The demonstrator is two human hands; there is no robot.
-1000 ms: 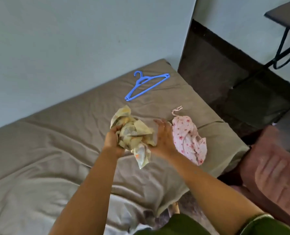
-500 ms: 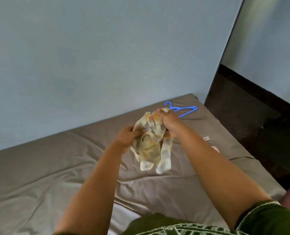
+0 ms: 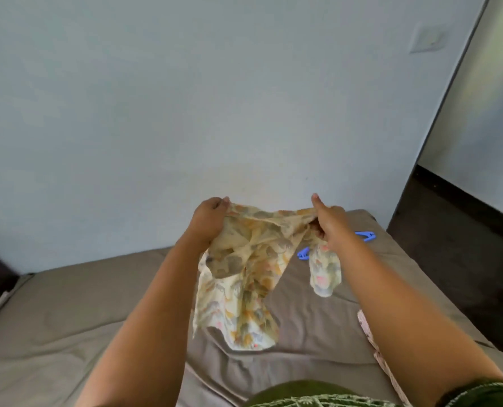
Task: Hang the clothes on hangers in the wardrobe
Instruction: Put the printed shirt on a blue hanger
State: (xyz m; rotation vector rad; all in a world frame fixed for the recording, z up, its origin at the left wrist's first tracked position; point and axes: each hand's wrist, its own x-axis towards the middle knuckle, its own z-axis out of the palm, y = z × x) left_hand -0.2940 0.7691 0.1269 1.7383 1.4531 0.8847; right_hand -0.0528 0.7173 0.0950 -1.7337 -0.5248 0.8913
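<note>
1. Two hands hold one garment above the bed; the left hand grips one upper corner with curled fingers; the right hand pinches the other upper corner, thumb raised.
2. Garment position: spread between the hands, top edge running left to right, body hanging down toward the mattress; one loose flap hangs below the right hand.
3. Governing relation: the blue hanger lies flat on the bed beyond and just right of the right hand, partly hidden by it and by the cloth; its long axis runs across the bed; the right hand is the nearer of the two; judged, that hand would make the reach while the left keeps the garment.
4. Materials: garment thin, limp, cream with a faded pastel print, creased; hanger rigid plastic, slender; bed cover grey-brown, smooth, lightly wrinkled.
5. A pink patterned cloth lies on the bed beneath the right forearm.
</note>
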